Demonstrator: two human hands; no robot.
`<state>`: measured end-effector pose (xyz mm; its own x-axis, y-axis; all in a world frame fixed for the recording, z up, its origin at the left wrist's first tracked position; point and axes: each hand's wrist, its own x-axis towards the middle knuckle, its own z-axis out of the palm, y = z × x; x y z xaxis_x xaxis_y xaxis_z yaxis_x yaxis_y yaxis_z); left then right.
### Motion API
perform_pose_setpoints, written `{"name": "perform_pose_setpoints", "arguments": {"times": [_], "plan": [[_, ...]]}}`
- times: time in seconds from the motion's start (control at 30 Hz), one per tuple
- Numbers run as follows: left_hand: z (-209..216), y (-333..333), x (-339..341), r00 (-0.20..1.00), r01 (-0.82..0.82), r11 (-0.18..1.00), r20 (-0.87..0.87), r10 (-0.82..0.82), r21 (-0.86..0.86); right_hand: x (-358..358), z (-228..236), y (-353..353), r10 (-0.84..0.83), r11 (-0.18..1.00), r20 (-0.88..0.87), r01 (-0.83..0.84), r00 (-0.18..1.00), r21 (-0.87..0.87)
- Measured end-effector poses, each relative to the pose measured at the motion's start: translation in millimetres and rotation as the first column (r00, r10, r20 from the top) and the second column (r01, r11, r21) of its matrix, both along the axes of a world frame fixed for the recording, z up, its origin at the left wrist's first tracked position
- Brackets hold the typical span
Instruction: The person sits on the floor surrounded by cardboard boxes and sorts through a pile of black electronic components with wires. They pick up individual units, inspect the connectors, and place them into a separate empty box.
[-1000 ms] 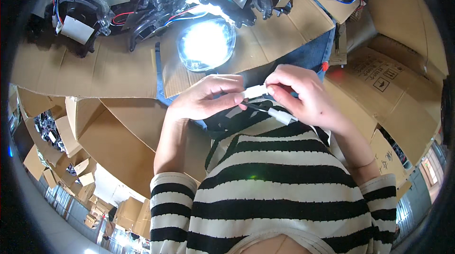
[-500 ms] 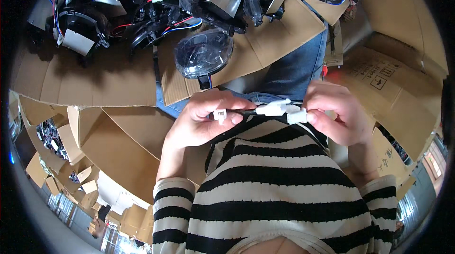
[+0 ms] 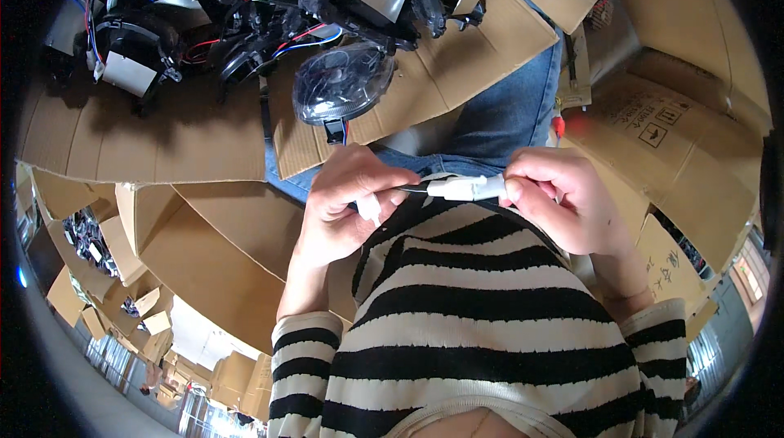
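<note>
Just in front of my striped top, my left hand (image 3: 339, 200) pinches a thin dark cable, and a small white connector (image 3: 369, 208) sticks out below its fingers. A white plug (image 3: 447, 189) sits at the cable's other end, between my hands. My right hand (image 3: 563, 200), closed thumb to finger, grips a second white connector (image 3: 492, 186) that lies end to end with the plug. How deeply the two are joined I cannot tell. Beyond my left hand, a headlight (image 3: 343, 83) with a transparent lens and a short wired tail rests on cardboard.
Several black lamp housings (image 3: 147, 38) with metal plates and red and blue wires crowd the far side on a cardboard sheet (image 3: 163, 140). A large open carton (image 3: 208, 250) stands at left, another carton (image 3: 653, 124) at right. My jeans (image 3: 510, 107) show below the cardboard.
My right hand has moved slightly left, bringing its connector from beside the white plug into line with it, the ends now meeting. My left hand has tilted slightly.
</note>
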<state>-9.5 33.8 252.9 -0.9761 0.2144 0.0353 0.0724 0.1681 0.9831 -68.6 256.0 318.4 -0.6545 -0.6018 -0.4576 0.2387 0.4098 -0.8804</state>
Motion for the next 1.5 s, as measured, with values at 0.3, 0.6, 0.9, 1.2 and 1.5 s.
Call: {"name": "perform_pose_setpoints", "arguments": {"times": [0.3,0.6,0.9,1.2,1.5], "plan": [[-3,6,4,0.965,-0.039,0.933,-0.256,-0.057,-0.357,13,-24,-4,0.051,0.999,-0.122,-0.05,0.991,0.01],[-7,2,4,0.994,-0.022,0.987,-0.113,0.003,-0.161,-4,-11,5,0.014,0.996,0.194,0.003,0.981,-0.084],[-13,6,7,0.937,-0.144,0.952,-0.347,0.044,-0.268,7,-15,0,-0.128,0.988,0.348,0.151,0.929,-0.039],[-17,5,8,0.848,-0.19,0.879,-0.524,-0.076,-0.437,12,-23,-4,-0.029,0.999,-0.113,0.033,0.993,0.033],[2,-6,25,0.906,-0.317,0.913,-0.368,0.211,-0.258,5,-19,7,-0.066,0.997,0.094,0.063,0.993,0.035]]}}
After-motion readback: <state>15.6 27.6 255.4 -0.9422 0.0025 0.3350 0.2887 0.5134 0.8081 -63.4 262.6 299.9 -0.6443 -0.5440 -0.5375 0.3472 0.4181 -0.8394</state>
